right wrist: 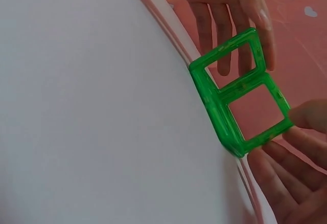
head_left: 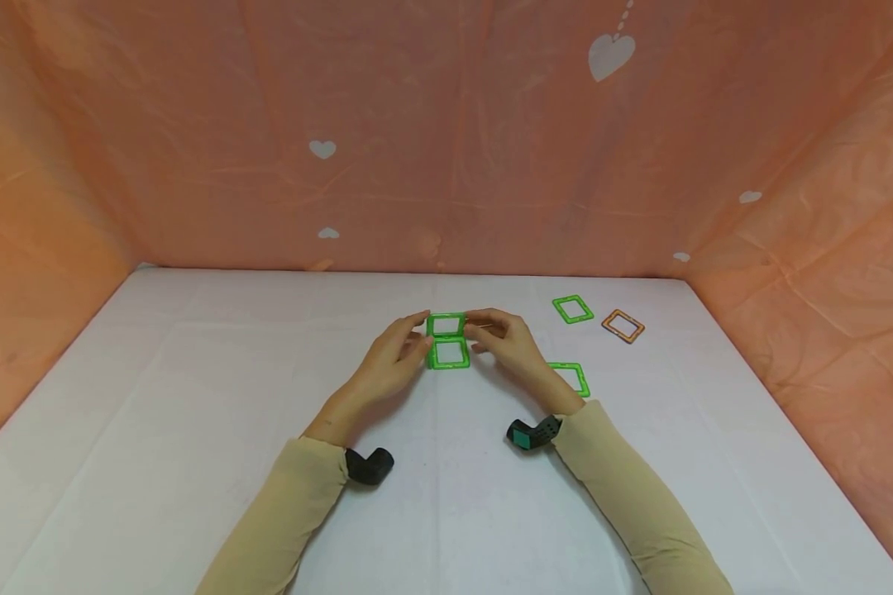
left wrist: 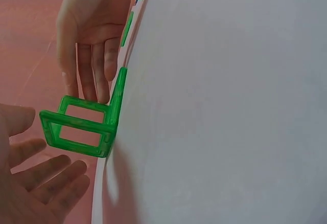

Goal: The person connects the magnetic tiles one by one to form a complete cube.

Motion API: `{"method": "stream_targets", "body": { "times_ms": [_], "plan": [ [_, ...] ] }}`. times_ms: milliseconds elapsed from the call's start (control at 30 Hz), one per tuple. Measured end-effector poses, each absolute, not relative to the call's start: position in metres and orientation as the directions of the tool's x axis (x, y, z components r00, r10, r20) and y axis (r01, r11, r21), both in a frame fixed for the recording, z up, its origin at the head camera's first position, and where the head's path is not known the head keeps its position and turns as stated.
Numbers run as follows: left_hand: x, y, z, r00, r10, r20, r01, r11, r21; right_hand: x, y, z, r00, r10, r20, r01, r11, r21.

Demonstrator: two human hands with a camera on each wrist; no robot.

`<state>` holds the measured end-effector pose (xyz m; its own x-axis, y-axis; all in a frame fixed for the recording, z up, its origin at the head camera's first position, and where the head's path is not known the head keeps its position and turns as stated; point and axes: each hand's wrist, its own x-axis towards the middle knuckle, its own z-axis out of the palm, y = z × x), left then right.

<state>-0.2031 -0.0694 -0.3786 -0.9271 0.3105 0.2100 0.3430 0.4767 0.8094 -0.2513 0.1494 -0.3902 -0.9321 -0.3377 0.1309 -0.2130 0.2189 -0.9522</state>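
Note:
Several square green magnetic tile frames stand joined on the table: one flat tile (head_left: 449,366), an upright back tile (head_left: 446,315) and an upright left side tile (left wrist: 76,121). My right hand (head_left: 517,351) is at the back tile's right edge. In the right wrist view its thumb (right wrist: 309,114) and fingers (right wrist: 278,175) pinch that edge near the corner. My left hand (head_left: 387,364) is on the other side, fingers loosely straight and spread. In the left wrist view its thumb (left wrist: 20,119) and fingers stand just apart from the left side tile.
Beside my right forearm lies a green square (head_left: 583,380), partly hidden by the wrist. Farther back right are another green square (head_left: 586,316) and an orange one (head_left: 625,335). An orange cloth wall (head_left: 446,165) rises behind the white table (head_left: 193,397). Both wrists carry black devices.

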Motion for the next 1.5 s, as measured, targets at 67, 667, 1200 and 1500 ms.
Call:
{"method": "stream_targets", "body": {
  "times_ms": [67, 667, 1200, 1500],
  "plan": [
    [-0.203, -0.069, -0.378, -0.925, 0.316, 0.21, 0.348, 0.484, 0.803, -0.25, 0.15, -0.389, -0.927, -0.351, 0.134, -0.218, 0.211, -0.953],
    [-0.204, -0.067, -0.378, -0.923, 0.321, 0.214, 0.356, 0.492, 0.795, -0.246, 0.173, -0.385, -0.927, -0.363, 0.099, -0.208, 0.275, -0.939],
    [-0.207, -0.067, -0.381, -0.921, 0.322, 0.219, 0.357, 0.478, 0.802, -0.241, 0.206, -0.387, -0.933, -0.331, 0.144, -0.249, 0.301, -0.921],
    [-0.206, -0.068, -0.38, -0.921, 0.323, 0.216, 0.352, 0.457, 0.817, -0.235, 0.226, -0.384, -0.931, -0.338, 0.136, -0.265, 0.374, -0.889]
  ]
}}
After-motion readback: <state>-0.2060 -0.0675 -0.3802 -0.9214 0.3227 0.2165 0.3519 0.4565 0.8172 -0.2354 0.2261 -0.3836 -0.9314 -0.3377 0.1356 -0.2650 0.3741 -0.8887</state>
